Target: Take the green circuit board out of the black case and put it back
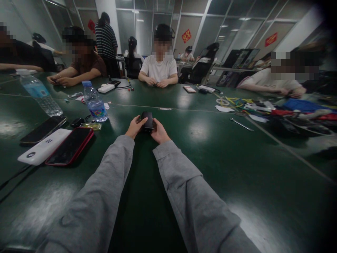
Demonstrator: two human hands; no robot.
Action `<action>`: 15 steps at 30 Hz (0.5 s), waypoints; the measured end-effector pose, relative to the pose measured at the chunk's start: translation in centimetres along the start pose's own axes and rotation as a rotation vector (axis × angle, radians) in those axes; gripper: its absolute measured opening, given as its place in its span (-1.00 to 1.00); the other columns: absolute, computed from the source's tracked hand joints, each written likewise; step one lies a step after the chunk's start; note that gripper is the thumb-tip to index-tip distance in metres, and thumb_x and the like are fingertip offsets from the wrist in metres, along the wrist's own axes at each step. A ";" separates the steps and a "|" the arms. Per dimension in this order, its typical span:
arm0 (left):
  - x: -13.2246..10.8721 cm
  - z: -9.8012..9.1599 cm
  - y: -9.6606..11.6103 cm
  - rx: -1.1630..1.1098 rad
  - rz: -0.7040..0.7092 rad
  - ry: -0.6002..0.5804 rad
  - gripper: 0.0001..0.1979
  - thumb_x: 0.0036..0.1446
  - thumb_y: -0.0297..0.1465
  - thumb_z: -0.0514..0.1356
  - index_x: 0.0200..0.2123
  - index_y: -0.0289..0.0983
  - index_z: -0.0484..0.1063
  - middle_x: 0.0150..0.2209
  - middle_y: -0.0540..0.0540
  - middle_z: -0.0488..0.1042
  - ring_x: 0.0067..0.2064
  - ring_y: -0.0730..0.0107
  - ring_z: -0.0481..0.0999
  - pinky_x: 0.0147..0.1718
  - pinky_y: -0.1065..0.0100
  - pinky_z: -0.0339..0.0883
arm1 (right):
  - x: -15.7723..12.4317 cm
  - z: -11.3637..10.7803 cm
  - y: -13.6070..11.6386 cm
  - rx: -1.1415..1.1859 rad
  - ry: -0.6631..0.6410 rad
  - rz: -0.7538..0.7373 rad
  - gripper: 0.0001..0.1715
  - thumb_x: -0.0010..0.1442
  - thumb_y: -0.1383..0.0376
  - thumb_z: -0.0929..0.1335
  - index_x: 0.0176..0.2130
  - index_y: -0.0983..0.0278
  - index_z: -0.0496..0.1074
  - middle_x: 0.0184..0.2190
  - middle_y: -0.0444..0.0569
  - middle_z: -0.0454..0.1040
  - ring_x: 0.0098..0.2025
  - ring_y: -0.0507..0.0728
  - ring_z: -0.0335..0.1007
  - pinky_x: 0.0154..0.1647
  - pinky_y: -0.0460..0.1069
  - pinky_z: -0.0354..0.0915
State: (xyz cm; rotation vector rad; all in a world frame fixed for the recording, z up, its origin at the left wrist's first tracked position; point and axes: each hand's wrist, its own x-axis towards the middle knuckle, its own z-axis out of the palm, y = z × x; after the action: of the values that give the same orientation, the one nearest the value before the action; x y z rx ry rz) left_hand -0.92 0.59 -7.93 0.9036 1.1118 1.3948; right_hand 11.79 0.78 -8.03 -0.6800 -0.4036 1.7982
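Both my arms in grey sleeves reach out over the dark green table (205, 154). My left hand (134, 127) and my right hand (158, 130) close together round a small black box-like object (147, 120) held just above the tabletop. The left thumb rests on its top edge. The right fingers wrap its right side. What the object is I cannot make out.
At my left lie a red-cased phone (70, 146), a white power bank (43, 146), a dark phone (43, 129) and two water bottles (94, 102) (39, 92). A metal tool (241, 124) and a clutter of cables (263, 107) lie at right. Other people sit across the table.
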 end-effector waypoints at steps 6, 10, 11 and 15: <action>-0.3 0.7 -0.4 0.204 0.180 0.068 -0.15 -0.11 -0.14 0.43 0.21 -0.28 0.21 -0.01 -0.30 0.47 -0.03 0.16 0.52 -0.05 0.18 0.40 | -0.2 0.5 -0.1 0.042 0.085 0.010 -0.76 0.32 0.32 0.26 -0.34 0.27 0.47 -0.50 -0.16 0.55 -0.42 0.03 0.48 -0.24 -0.08 0.46; -0.7 1.2 -0.8 0.269 0.257 0.092 -0.28 -0.10 -0.13 0.42 0.09 -0.23 0.28 -0.06 -0.22 0.49 -0.05 0.20 0.53 -0.01 0.19 0.39 | -0.3 0.6 -0.1 0.057 0.080 0.032 -0.73 0.34 0.30 0.25 -0.33 0.26 0.49 -0.52 -0.17 0.55 -0.39 0.03 0.50 -0.17 -0.05 0.48; -0.7 1.2 -0.9 0.293 0.271 0.101 -0.30 -0.09 -0.13 0.42 0.08 -0.21 0.28 -0.07 -0.20 0.49 -0.06 0.21 0.53 -0.02 0.19 0.39 | -0.4 0.6 -0.1 0.058 0.079 0.037 -0.71 0.34 0.30 0.24 -0.34 0.26 0.48 -0.53 -0.16 0.55 -0.40 0.03 0.50 -0.17 -0.06 0.48; -0.6 1.2 -1.4 0.380 0.312 0.111 -0.37 -0.04 -0.10 0.37 0.04 -0.19 0.28 -0.08 -0.18 0.47 -0.10 0.25 0.54 -0.05 0.19 0.40 | -0.5 0.7 -0.2 0.044 0.107 0.047 -0.69 0.34 0.30 0.24 -0.38 0.28 0.47 -0.55 -0.16 0.54 -0.44 0.02 0.49 -0.20 -0.08 0.48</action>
State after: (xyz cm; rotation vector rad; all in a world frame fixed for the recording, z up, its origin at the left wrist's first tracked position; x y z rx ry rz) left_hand 0.68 0.15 -8.91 1.3294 1.3933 1.5246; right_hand 11.63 0.38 -7.23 -0.7566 -0.2777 1.8006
